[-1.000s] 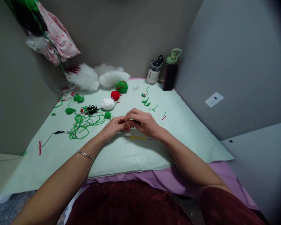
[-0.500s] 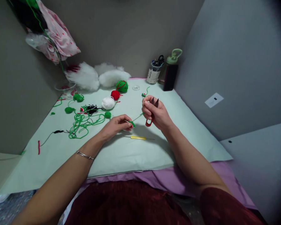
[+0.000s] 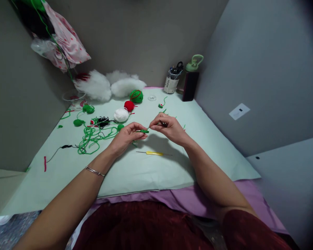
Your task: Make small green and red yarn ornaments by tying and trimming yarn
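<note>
Pinching a small green yarn piece (image 3: pixel 144 131) between the thumb and fingers of your left hand (image 3: pixel 126 137), you have it raised over the near-middle part of the pale-covered table (image 3: pixel 146 175). Your right hand (image 3: pixel 169 128) is just beside it, thumb and fingertips pressed together at what looks like a thin green strand (image 3: pixel 149 127) by the piece's edge. Something dark shows among the curled right fingers; you cannot tell from this view what it is.

The piece should be very light, soft and pliable, with enough grip in the yarn that slipping seems unlikely. Its thicker body looks the best place to hold, pinched gently so it doesn't squash; the strand is probably better taken near its end.

It looks bright green, flattish and narrow, partly covered by your left fingers; its stitches are too small to make out. Nearer you on the table lies a yellow-handled crochet hook (image 3: pixel 154 153), untouched.
</note>
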`<state>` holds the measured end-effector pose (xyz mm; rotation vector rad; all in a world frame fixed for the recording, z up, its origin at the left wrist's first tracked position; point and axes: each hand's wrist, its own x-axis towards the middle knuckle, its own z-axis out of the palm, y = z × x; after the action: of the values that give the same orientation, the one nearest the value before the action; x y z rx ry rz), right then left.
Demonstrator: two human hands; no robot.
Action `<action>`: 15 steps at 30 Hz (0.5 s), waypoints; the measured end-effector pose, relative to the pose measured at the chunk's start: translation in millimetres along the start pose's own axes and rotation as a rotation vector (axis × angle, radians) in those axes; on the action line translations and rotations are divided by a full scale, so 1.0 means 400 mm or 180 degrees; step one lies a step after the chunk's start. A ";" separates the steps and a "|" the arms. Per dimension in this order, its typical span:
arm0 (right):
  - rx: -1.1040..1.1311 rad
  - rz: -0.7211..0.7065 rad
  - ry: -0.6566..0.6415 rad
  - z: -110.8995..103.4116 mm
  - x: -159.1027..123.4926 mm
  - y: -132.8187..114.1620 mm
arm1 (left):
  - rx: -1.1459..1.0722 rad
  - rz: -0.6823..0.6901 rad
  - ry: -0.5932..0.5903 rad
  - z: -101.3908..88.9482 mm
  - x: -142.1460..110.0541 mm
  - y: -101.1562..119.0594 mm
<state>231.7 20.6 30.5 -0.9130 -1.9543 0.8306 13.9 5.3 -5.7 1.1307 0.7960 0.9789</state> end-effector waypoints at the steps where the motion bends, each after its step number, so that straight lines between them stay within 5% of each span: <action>1: -0.0074 -0.0016 -0.0033 0.002 0.000 0.004 | -0.0020 -0.0021 0.0007 0.001 0.000 0.001; 15: -0.0580 -0.0061 -0.0194 -0.005 -0.003 0.012 | -0.0119 0.0009 -0.0174 -0.001 0.000 0.000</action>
<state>235.5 22.7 27.1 -0.9828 -2.1149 0.6845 13.5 5.6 -5.8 1.1220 0.7294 0.9575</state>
